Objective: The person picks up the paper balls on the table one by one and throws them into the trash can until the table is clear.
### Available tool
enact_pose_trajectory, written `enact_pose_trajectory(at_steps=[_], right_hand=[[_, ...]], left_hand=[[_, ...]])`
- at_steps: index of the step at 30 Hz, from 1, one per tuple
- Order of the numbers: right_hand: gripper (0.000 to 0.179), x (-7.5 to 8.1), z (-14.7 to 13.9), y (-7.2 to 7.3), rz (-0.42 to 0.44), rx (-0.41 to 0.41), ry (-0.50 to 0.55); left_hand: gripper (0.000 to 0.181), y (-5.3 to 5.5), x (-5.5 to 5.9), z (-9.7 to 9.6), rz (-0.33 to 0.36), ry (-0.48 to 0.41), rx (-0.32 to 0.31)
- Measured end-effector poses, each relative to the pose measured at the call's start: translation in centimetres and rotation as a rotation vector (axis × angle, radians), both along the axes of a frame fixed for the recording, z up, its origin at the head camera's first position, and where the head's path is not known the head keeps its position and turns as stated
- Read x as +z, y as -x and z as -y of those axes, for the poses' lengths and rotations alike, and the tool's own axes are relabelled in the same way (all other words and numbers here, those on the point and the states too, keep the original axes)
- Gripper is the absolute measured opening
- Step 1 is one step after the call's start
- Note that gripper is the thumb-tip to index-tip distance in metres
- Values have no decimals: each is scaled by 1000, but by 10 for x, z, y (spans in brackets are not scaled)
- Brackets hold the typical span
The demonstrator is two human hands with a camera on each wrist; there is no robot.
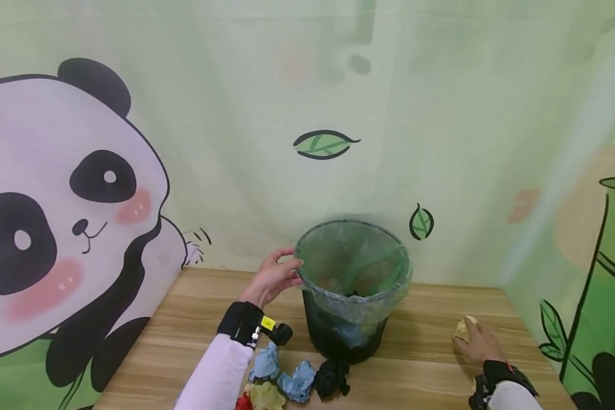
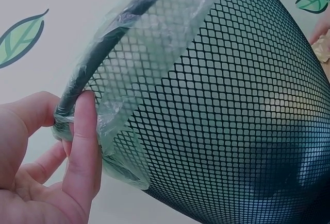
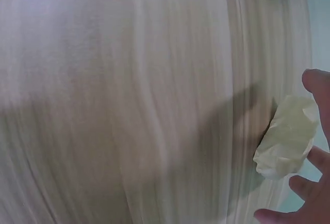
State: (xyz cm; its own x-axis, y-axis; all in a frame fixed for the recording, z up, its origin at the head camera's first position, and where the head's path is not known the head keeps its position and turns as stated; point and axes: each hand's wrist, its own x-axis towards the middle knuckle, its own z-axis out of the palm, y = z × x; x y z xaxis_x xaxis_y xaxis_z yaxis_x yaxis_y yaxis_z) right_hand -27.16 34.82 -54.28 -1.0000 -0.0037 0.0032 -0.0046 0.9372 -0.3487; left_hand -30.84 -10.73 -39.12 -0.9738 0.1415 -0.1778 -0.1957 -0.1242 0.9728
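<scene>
Head — one hand (image 1: 273,278) on bin (image 1: 319,326), one on paper (image 1: 463,328)

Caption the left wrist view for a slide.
Left hand holding the rim of a black mesh bin with a translucent green liner.

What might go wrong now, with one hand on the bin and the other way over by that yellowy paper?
The left hand pinches the bin on just one side, so a hard tug might tip it. The green liner hangs down over the outside, so it might get snagged and slip. The pale yellow paper lies at the spread fingers of the right hand, so it might slide away or drop if lifted.
</scene>
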Motion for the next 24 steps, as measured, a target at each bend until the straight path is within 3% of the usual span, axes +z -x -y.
enact_pose_trajectory(at_steps=[6, 17, 24], right_hand=[[57, -10, 2, -6, -81, 6, 1], [47, -19, 9, -23, -85, -3, -24], [44, -22, 11, -27, -167, 8, -36]], left_hand=[[41, 0, 1, -3, 1, -9, 4], [41, -1, 1, -4, 7, -1, 5], [39, 0, 0, -2, 6, 8, 6]])
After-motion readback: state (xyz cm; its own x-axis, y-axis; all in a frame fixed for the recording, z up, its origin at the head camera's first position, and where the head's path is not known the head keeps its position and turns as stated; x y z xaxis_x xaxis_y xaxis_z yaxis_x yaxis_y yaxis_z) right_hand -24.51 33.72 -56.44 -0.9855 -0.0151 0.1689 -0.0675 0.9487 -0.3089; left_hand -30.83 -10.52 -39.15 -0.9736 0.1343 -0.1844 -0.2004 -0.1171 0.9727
